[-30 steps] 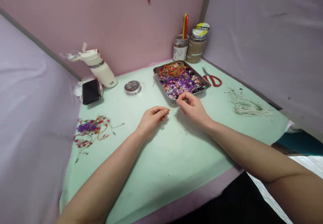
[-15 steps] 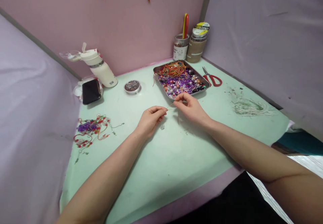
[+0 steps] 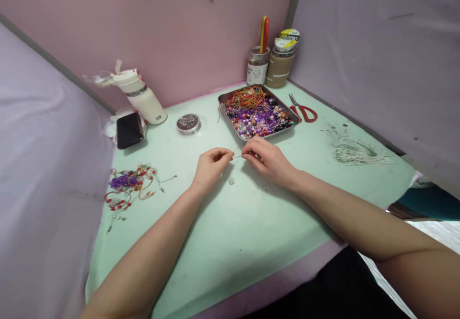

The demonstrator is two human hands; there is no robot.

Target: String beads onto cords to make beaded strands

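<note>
A thin yellowish cord point(image 3: 237, 155) spans the small gap between my two hands. My left hand point(image 3: 212, 166) pinches one part of it between thumb and fingertips. Closed in a pinch as well, my right hand point(image 3: 268, 160) grips the cord just in front of the tray. On the table below the gap lies a small clear bead cluster point(image 3: 232, 181), touched by neither hand. The metal tray point(image 3: 235, 135) behind my right hand holds purple, white, black and orange beads point(image 3: 257, 118) and a tangle of orange and red cord point(image 3: 247, 97).
At left lie beaded strings point(image 3: 129, 182), a phone point(image 3: 130, 131) and a white bottle point(image 3: 148, 103). A round spool point(image 3: 188, 123) sits left of the tray. Red-handled scissors point(image 3: 305, 113), white cords point(image 3: 357, 152) and two jars, one labelled point(image 3: 257, 70), one brown point(image 3: 279, 69), are at right.
My hands have drawn closer together, the right one moving left and slightly down. The visible stretch of cord between them is shorter. Both pinches stay closed.
</note>
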